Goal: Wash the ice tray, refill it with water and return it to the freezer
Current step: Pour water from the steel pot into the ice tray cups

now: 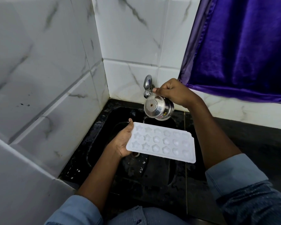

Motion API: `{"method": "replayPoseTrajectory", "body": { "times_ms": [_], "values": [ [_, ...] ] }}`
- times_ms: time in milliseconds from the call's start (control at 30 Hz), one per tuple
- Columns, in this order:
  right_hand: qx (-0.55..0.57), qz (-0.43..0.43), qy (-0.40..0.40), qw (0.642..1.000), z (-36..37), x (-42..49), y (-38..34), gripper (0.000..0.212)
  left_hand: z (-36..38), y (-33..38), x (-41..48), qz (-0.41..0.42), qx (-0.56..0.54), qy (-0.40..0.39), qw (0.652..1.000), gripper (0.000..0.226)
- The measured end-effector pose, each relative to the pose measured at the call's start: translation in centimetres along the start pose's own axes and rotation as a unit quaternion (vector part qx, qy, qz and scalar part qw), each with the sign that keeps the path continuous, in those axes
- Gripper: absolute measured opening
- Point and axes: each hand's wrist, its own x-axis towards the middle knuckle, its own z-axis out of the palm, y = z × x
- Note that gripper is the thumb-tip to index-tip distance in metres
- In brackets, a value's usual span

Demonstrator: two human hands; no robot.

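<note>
L hand (122, 142) grips the ice tray (161, 142) by its short edge over the sink (104, 130). R hand (173, 92) holds a tilted steel pot (159, 108), handle hidden; thin stream reaches tray's far edge.

One white ice tray (161, 142) with eighteen moulds, three rows of six. One steel pot (159, 109). One tap (147, 85). One black sink (117, 116). One purple curtain (242, 46). Two hands, a left hand (122, 142) and a right hand (173, 91).
</note>
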Motion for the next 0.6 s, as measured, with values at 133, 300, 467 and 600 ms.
{"method": "replayPoseTrajectory", "body": {
  "times_ms": [133, 300, 467, 600],
  "values": [
    [-0.016, -0.004, -0.004, 1.000, 0.6, 0.5, -0.6, 0.055, -0.1, 0.1, 0.0, -0.001, -0.001, 0.010, 1.000, 0.089],
    [-0.022, -0.016, -0.010, 1.000, 0.9, 0.6, -1.1, 0.055, -0.2, 0.3, -0.1, 0.004, 0.001, 0.008, 1.000, 0.089],
    [-0.033, -0.018, -0.007, 0.999, 1.0, 0.9, -1.4, 0.053, -0.4, 0.4, -0.2, 0.007, 0.003, 0.012, 1.000, 0.090],
    [-0.034, -0.019, -0.006, 0.999, 1.0, 1.0, -1.4, 0.055, -0.4, 0.4, -0.3, 0.009, 0.005, 0.006, 1.000, 0.090]
  ]
}}
